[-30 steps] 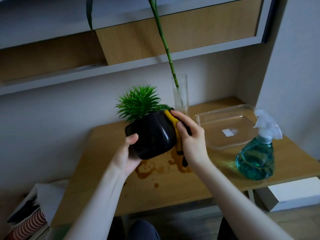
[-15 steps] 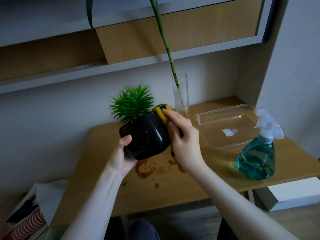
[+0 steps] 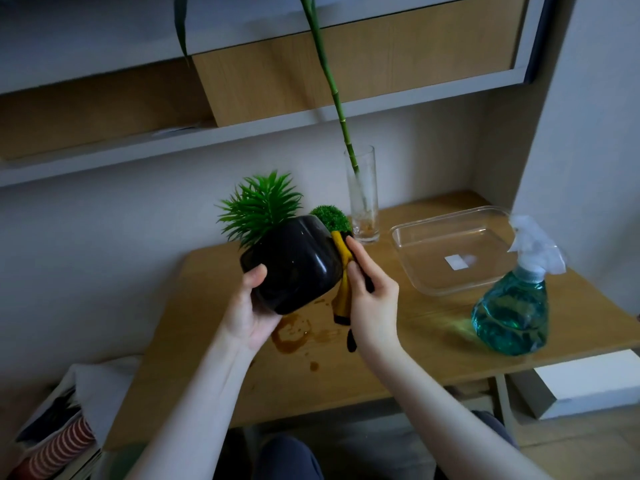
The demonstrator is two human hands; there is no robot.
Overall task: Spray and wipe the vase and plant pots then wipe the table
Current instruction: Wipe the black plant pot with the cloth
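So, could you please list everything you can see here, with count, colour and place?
plant pot: one, black, spiky green plant, held tilted above table
second plant: one, round green, behind pot
cloth: one, yellow and black, against pot's side
vase: one, clear glass, green stalk, table rear
tray: one, clear, table right
spray bottle: one, teal, front right
table: one, wooden, brown spill
left hand: grips pot
right hand: presses cloth

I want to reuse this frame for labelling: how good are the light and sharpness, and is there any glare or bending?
Head view: dim, cool daylight; soft focus overall; white glints on the black plant pot; a green glow cast on the table beside the spray bottle; the shelf lines slant from wide-angle distortion.
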